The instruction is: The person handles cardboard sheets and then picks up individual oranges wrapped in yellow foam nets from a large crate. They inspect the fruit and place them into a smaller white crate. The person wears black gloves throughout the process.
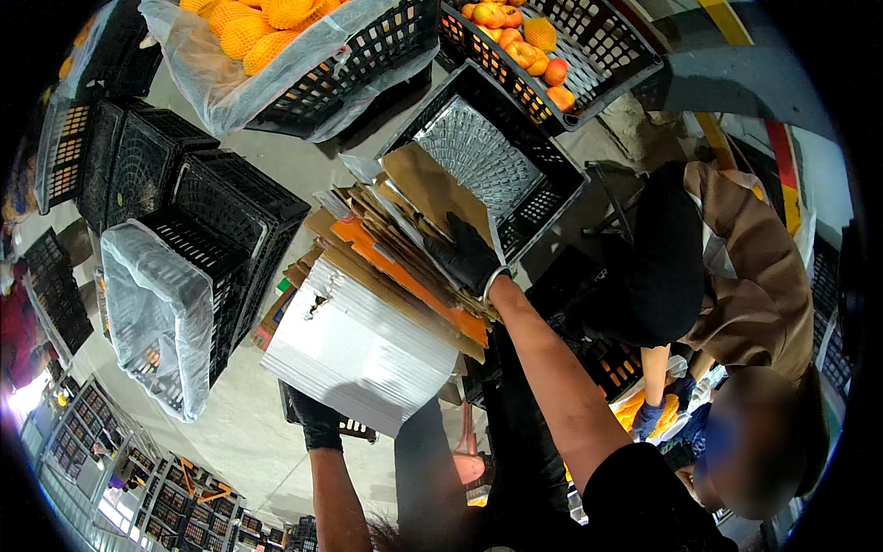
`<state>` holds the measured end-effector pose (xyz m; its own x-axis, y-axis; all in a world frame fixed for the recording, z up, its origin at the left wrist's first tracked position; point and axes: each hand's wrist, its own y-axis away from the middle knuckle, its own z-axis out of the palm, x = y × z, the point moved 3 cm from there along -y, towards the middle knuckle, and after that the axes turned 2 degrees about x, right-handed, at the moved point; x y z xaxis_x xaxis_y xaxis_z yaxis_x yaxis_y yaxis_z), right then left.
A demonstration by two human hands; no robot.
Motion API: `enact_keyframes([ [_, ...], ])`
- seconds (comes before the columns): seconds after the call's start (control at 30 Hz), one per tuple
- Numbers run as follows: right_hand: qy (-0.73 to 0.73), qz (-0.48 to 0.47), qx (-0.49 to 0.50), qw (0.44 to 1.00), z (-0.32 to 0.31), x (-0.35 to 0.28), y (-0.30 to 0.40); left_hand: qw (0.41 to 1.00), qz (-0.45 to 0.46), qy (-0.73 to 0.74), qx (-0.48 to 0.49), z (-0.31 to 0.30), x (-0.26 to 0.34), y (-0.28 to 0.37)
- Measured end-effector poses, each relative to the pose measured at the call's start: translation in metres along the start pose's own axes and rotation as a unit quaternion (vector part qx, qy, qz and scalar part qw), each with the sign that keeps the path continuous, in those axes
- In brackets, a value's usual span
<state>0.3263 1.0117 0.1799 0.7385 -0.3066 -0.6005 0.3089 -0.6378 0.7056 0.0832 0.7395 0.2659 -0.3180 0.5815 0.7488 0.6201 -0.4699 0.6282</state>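
Between my two black-gloved hands is a thick stack of flattened cardboard sheets (393,255). My left hand (314,414) holds the near side of the stack, at the edge of a white corrugated sheet (362,345) with a torn spot; its fingertips are hidden beneath. My right hand (465,255) presses on the far side, over a brown cardboard piece (434,186), with a bangle at the wrist. An orange sheet (414,279) shows among the brown ones. Just beyond the stack, a black plastic crate (552,221) has a silvery, patterned bottom.
Fruit in foam nets fills a lined crate (345,76) at the top; another crate (586,114) holds loose orange-red fruit. Stacked black crates (241,186) and a lined one (200,331) stand left. A seated co-worker (745,290) is close on the right, gloved hands on netted fruit.
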Motion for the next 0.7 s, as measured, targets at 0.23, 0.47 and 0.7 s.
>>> enact_keyframes([
  [0.23, -0.025, -0.028, 0.044, 0.998, -0.005, 0.007, -0.006, 0.987, -0.065, 0.147, -0.023, -0.019, -0.054, -0.013],
  [0.47, -0.062, -0.026, 0.021, 0.998, -0.007, 0.008, -0.008, 0.956, 0.114, -0.266, -0.049, -0.021, -0.030, -0.010],
  [0.7, -0.090, -0.050, 0.158, 0.982, -0.020, 0.014, 0.026, 0.919, -0.251, 0.260, 0.158, -0.038, -0.024, 0.020],
])
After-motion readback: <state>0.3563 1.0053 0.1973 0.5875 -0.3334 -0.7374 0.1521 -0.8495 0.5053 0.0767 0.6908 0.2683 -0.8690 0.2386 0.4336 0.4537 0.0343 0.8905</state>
